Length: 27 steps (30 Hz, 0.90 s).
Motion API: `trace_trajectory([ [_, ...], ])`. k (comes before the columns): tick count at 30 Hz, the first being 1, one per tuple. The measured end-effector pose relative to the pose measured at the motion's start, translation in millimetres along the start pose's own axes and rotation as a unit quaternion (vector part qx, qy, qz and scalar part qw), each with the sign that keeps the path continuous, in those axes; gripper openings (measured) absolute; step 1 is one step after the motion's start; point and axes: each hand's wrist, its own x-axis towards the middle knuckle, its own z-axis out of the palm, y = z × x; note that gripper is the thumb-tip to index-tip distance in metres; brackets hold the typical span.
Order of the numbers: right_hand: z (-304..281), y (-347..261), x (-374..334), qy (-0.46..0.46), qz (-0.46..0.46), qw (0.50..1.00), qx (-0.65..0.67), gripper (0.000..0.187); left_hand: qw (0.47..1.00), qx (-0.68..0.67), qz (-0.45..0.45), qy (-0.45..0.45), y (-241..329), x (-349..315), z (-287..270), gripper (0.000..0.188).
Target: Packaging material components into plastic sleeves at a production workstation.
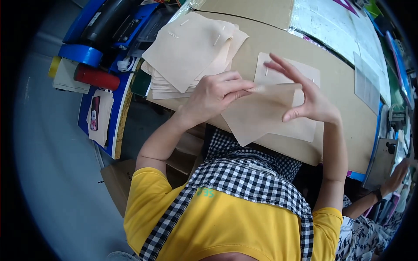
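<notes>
Between the thumb and fingers of my left hand (217,92) I pinch the edge of a thin beige square sheet (254,114). That sheet is lifted at a tilt, with one corner pointing down toward my apron. Beside its curled right edge is my right hand (312,101), fingers and thumb spread and a little blurred; whether it touches the sheet I cannot tell. Under both hands another beige sheet (300,130) lies flat on the table, with small pale slit-like marks near its far corners. A stack of similar sheets (187,50) sits just beyond my left hand, its layers unevenly turned.
The tan tabletop (348,143) ends close to my checked apron. To the left, a blue side shelf (89,115) holds a red cylinder (96,77) and a phone (94,113). A clear plastic sheet (367,82) lies at right, and another person's hand (395,176) is at far right.
</notes>
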Motion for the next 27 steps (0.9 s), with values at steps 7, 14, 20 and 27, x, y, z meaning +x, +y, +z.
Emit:
trace_trajectory([
  [7, -6, -40, 24, -0.015, 0.186, 0.971, 0.148, 0.041, 0.991, -0.017, -0.082, -0.101, -2, -8, -87, 0.013],
  [14, 51, -41, 151, 0.06, 0.196, 0.91, 0.361, 0.024, 0.934, -0.118, -0.161, 0.296, -67, 28, -168, 0.044],
  [20, 36, 56, 144, 0.176, 0.129, 0.968, -0.128, 0.022, 0.864, 0.411, -0.095, 0.276, -132, 60, -120, 0.039],
  [27, 28, 86, 132, 0.086, 0.32, 0.94, 0.077, 0.02, 0.968, 0.191, 0.154, -0.046, -16, 23, 39, 0.024],
])
